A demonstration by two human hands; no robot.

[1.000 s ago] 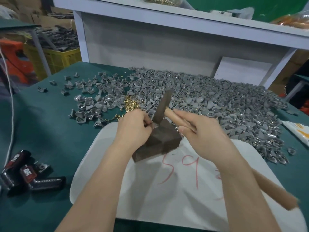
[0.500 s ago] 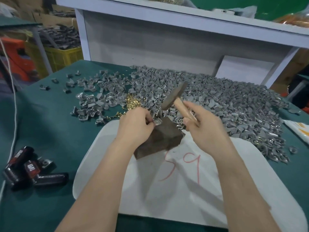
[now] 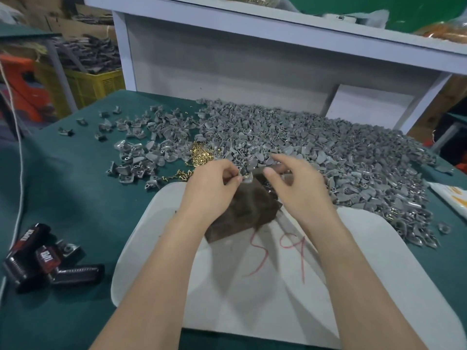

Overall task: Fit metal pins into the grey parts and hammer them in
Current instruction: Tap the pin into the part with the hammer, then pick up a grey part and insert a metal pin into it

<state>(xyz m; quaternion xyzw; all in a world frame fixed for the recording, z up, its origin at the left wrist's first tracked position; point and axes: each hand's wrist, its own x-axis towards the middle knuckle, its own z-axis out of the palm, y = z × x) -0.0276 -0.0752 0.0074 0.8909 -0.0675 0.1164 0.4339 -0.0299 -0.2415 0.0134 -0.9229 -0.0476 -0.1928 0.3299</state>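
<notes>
- step in hand, as i read it: fitting, not hammering. one grey part [image 3: 247, 178] sits at the top edge of the dark block [image 3: 247, 208], and the block is on the white board [image 3: 252, 311].
- left hand [image 3: 214, 183] is clamped on that part, thumb and fingertips pinched together around it. there's a bit of gold at the pinch, so probably a pin going in or already in. too small to be sure.
- right hand [image 3: 298, 183] hovers just beside the part, over the block's far corner, thumb and fingers loosely curled with a gap between them. something dark sits in that gap and i honestly can't tell if the hand holds it, or anything else.
- a blurry streak [image 3: 298, 231] runs across the board under the right wrist. could be the hammer handle, can't say.
- supplies: gold pins [image 3: 202, 154] just beyond the left hand, big heap of grey parts [image 3: 341, 157] behind the block.
- next move, my guess: seat the pin straight in its hole, steady the part on the block, get fingers clear, then tap with the hammer.
</notes>
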